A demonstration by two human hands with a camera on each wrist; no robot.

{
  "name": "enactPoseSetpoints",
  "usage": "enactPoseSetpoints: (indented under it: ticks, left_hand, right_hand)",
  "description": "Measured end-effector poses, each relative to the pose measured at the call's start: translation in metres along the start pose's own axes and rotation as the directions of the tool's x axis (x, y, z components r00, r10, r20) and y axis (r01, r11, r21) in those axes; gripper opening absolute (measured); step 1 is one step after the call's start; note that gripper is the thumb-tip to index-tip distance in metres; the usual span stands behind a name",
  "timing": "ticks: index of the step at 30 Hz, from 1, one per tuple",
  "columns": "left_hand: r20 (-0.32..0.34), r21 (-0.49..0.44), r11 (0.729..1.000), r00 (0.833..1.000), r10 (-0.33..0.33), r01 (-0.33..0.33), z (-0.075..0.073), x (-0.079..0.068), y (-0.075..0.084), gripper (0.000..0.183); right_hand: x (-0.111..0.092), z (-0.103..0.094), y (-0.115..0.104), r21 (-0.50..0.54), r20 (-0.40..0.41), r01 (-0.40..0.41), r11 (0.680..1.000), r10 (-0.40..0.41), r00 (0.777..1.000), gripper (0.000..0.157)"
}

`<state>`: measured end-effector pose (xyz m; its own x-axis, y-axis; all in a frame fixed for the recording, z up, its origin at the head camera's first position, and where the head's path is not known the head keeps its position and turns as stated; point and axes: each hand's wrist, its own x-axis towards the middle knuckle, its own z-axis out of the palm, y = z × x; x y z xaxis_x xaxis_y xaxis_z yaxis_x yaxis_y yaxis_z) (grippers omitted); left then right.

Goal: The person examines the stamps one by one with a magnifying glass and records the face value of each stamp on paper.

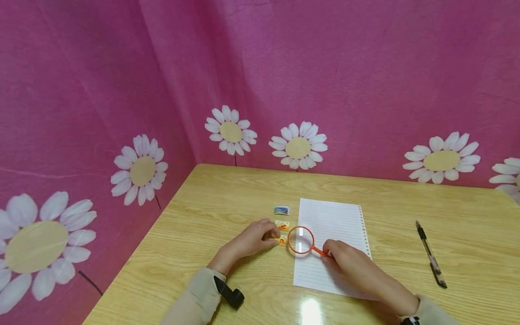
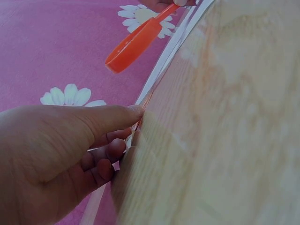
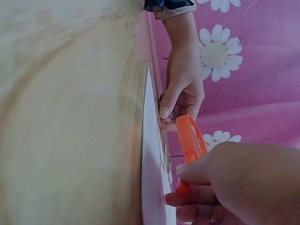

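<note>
The right hand (image 1: 351, 264) grips the handle of an orange-rimmed magnifying glass (image 1: 313, 248), its round lens over the left edge of a lined sheet of paper (image 1: 325, 214). In the right wrist view the orange magnifying glass (image 3: 189, 136) is seen tilted, with thumb and fingers round its handle. Thumb and forefinger of the left hand (image 1: 253, 237) pinch the left side of a small, stamp-sized yellow picture card (image 1: 282, 240), the nearest of three in a column. A second yellow card (image 1: 282, 225) lies just behind it, and a blue-green card (image 1: 282, 210) is farthest back.
A black pen (image 1: 430, 255) lies on the wooden table (image 1: 467, 225) to the right of the paper. A pink curtain (image 1: 345, 67) with white daisies hangs behind the table and along its left side.
</note>
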<state>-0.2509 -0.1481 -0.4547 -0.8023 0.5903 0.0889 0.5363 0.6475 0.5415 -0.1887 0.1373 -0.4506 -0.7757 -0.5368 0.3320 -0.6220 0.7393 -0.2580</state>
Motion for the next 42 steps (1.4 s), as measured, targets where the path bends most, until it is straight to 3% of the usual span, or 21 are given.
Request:
enactPoseSetpoints:
  ticks: [42]
  left_hand:
    - [-0.047, 0.020, 0.997, 0.996, 0.070, -0.069, 0.002, 0.002, -0.003, 0.011]
  right_hand:
    - [0.013, 0.007, -0.012, 0.013, -0.019, 0.093, 0.996, -0.093, 0.995, 0.019]
